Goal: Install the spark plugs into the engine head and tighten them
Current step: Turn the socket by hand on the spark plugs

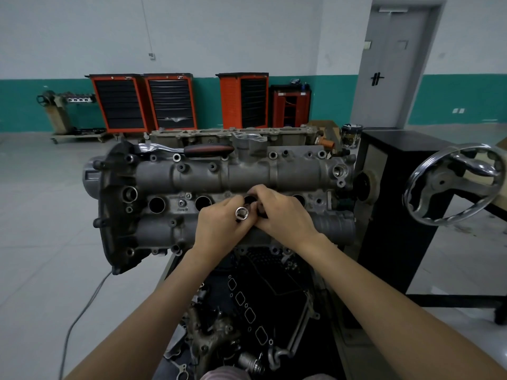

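Together both hands (247,215) pinch the chrome socket (242,213), its open mouth facing up toward the camera.

White wall (219,31) above a teal band (466,97). Pale grey tiled floor (41,201). Orange tool cabinets (142,102) with black drawers lined along the wall, a smaller red cabinet (290,108) beside them. Grey door (395,67) at right. Black stand (395,204) with chrome handwheel (450,185) nearby.
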A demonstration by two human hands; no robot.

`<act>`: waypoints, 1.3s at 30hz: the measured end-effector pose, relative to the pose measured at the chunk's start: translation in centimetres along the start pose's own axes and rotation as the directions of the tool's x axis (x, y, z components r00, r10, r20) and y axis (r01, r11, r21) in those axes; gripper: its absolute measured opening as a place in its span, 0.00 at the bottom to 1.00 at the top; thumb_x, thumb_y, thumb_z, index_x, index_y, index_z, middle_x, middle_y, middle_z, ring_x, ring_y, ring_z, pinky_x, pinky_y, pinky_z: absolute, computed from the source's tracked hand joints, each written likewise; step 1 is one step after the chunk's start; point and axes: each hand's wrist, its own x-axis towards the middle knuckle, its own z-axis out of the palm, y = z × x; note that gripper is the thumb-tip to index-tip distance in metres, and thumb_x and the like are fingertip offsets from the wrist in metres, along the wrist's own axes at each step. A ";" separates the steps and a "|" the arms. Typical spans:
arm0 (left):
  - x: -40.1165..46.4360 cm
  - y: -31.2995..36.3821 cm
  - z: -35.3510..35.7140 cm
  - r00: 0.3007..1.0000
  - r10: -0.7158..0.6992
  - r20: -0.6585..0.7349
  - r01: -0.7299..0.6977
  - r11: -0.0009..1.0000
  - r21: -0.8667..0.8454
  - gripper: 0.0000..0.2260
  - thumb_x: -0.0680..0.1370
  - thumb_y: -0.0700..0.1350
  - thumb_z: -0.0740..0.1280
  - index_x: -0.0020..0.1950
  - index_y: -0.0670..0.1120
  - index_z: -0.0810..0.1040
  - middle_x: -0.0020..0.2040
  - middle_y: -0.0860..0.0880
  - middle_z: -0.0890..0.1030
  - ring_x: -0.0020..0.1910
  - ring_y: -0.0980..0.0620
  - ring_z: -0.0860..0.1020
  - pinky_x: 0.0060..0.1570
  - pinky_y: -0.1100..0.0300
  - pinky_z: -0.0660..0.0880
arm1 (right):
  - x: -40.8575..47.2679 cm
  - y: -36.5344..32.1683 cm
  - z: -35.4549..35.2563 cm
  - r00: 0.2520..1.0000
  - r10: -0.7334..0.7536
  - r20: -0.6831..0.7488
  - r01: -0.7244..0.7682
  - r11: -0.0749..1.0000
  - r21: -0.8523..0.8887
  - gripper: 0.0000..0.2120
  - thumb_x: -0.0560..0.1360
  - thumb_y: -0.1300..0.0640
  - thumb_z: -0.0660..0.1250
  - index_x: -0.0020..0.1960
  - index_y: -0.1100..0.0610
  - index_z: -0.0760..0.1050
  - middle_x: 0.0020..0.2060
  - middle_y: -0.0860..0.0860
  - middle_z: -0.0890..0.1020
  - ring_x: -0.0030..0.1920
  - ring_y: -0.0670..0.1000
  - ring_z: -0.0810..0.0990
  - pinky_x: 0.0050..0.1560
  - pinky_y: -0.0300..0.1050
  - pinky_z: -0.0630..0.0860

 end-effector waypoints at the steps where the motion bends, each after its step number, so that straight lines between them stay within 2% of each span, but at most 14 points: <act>1: 0.0 0.1 -0.1 1.000 -0.002 0.005 0.002 1.000 -0.013 0.17 0.74 0.50 0.60 0.30 0.41 0.68 0.24 0.46 0.72 0.20 0.47 0.70 0.20 0.59 0.63 | 0.0 0.1 0.1 1.000 0.010 0.013 -0.010 1.000 -0.008 0.14 0.72 0.56 0.65 0.56 0.59 0.71 0.48 0.53 0.80 0.42 0.57 0.80 0.36 0.51 0.76; 3: 0.0 0.2 -0.2 1.000 -0.014 0.023 0.015 0.999 -0.041 0.15 0.74 0.50 0.59 0.33 0.40 0.69 0.26 0.47 0.72 0.21 0.48 0.70 0.21 0.60 0.62 | 0.0 0.1 0.1 0.999 -0.015 0.037 0.017 0.999 -0.042 0.18 0.72 0.56 0.65 0.61 0.57 0.70 0.52 0.52 0.80 0.45 0.56 0.80 0.37 0.51 0.76; 5: 0.0 0.3 -0.3 0.998 -0.039 0.044 0.042 0.998 -0.055 0.15 0.73 0.51 0.58 0.36 0.40 0.69 0.28 0.47 0.73 0.23 0.47 0.72 0.22 0.58 0.64 | 0.0 0.0 0.1 0.997 -0.049 0.060 0.053 0.996 -0.067 0.18 0.70 0.59 0.65 0.61 0.57 0.73 0.48 0.53 0.79 0.43 0.57 0.80 0.35 0.53 0.76; 9: 0.0 0.2 -0.2 0.997 -0.055 0.060 0.058 0.997 -0.048 0.16 0.73 0.52 0.58 0.36 0.39 0.70 0.28 0.47 0.74 0.24 0.47 0.73 0.22 0.55 0.68 | 0.2 0.4 -0.1 0.998 -0.036 0.050 0.039 0.998 -0.049 0.10 0.72 0.63 0.63 0.53 0.61 0.76 0.42 0.55 0.77 0.39 0.58 0.77 0.33 0.54 0.74; 11: 0.0 0.0 -0.1 0.999 -0.024 0.043 0.025 0.999 -0.027 0.17 0.74 0.53 0.60 0.32 0.40 0.71 0.26 0.48 0.73 0.23 0.49 0.71 0.20 0.57 0.67 | 0.2 0.3 -0.2 1.000 -0.017 0.017 0.018 1.000 -0.011 0.04 0.72 0.64 0.64 0.46 0.64 0.73 0.40 0.56 0.76 0.37 0.59 0.76 0.32 0.53 0.72; 13: 0.0 -0.3 0.1 1.000 0.013 0.028 -0.013 1.000 -0.018 0.19 0.74 0.52 0.61 0.29 0.40 0.72 0.24 0.48 0.73 0.21 0.49 0.71 0.19 0.56 0.67 | 0.1 0.0 -0.1 1.000 -0.004 -0.003 0.004 1.000 -0.002 0.03 0.71 0.64 0.65 0.42 0.63 0.70 0.38 0.56 0.75 0.37 0.58 0.75 0.32 0.50 0.71; 15: -0.1 -0.4 0.2 0.999 0.035 0.011 -0.034 0.999 -0.013 0.18 0.75 0.50 0.62 0.28 0.41 0.70 0.23 0.47 0.72 0.20 0.48 0.70 0.19 0.58 0.66 | 0.1 -0.1 -0.1 1.000 0.022 -0.003 -0.022 1.000 0.010 0.05 0.72 0.62 0.65 0.45 0.63 0.71 0.40 0.56 0.77 0.38 0.58 0.76 0.33 0.50 0.72; 18: -0.2 -0.3 0.1 1.000 0.027 0.008 -0.027 0.999 -0.018 0.14 0.73 0.48 0.60 0.30 0.42 0.68 0.24 0.47 0.71 0.20 0.48 0.69 0.21 0.63 0.62 | 0.1 -0.1 0.0 0.998 0.022 0.061 -0.020 0.999 -0.034 0.16 0.71 0.57 0.66 0.58 0.59 0.71 0.51 0.52 0.78 0.45 0.57 0.79 0.38 0.52 0.75; 20: -0.2 -0.1 0.0 1.000 0.011 0.023 -0.011 0.999 -0.030 0.12 0.72 0.48 0.59 0.32 0.41 0.69 0.25 0.48 0.72 0.21 0.49 0.69 0.23 0.64 0.61 | 0.1 0.0 0.0 0.997 -0.003 0.077 0.008 0.997 -0.073 0.21 0.69 0.57 0.67 0.62 0.57 0.71 0.52 0.52 0.78 0.45 0.57 0.79 0.37 0.51 0.76; 24: -0.1 -0.1 0.0 1.000 -0.009 0.027 0.009 1.000 -0.023 0.13 0.73 0.50 0.60 0.33 0.42 0.69 0.26 0.49 0.72 0.22 0.51 0.69 0.22 0.62 0.62 | 0.1 0.0 -0.1 0.997 -0.052 0.061 0.057 0.994 -0.093 0.10 0.70 0.63 0.64 0.52 0.61 0.75 0.44 0.55 0.76 0.39 0.59 0.77 0.32 0.51 0.73; 26: 0.0 -0.1 0.2 1.000 0.002 0.010 -0.002 1.000 -0.012 0.16 0.73 0.51 0.61 0.30 0.43 0.68 0.24 0.49 0.71 0.21 0.52 0.68 0.21 0.62 0.62 | 0.2 0.0 -0.2 0.999 -0.038 0.026 0.039 0.998 -0.043 0.04 0.71 0.64 0.63 0.45 0.64 0.72 0.41 0.56 0.75 0.36 0.60 0.75 0.30 0.52 0.72; 28: 0.0 -0.2 0.3 1.000 0.015 -0.004 -0.015 1.000 0.001 0.18 0.74 0.52 0.62 0.28 0.43 0.68 0.23 0.48 0.70 0.20 0.50 0.68 0.20 0.61 0.62 | 0.2 0.0 -0.1 1.000 -0.008 0.007 0.008 1.000 0.005 0.03 0.71 0.64 0.64 0.43 0.63 0.70 0.39 0.56 0.75 0.35 0.59 0.74 0.31 0.53 0.72; 34: -0.2 0.0 -0.1 0.999 -0.013 0.029 0.014 0.998 -0.058 0.13 0.74 0.49 0.59 0.33 0.42 0.67 0.26 0.50 0.69 0.22 0.52 0.66 0.24 0.62 0.60 | 0.2 0.1 0.1 0.998 0.017 0.054 -0.015 0.999 -0.029 0.18 0.71 0.56 0.66 0.60 0.57 0.70 0.52 0.52 0.77 0.43 0.56 0.80 0.36 0.50 0.76; 39: 0.0 0.3 -0.4 0.997 -0.039 0.064 0.044 0.996 -0.081 0.14 0.74 0.50 0.58 0.36 0.40 0.70 0.28 0.50 0.72 0.23 0.51 0.69 0.23 0.60 0.63 | 0.1 0.1 0.0 0.995 -0.062 0.077 0.068 0.994 -0.084 0.17 0.69 0.63 0.66 0.58 0.60 0.74 0.47 0.55 0.76 0.37 0.58 0.78 0.30 0.50 0.75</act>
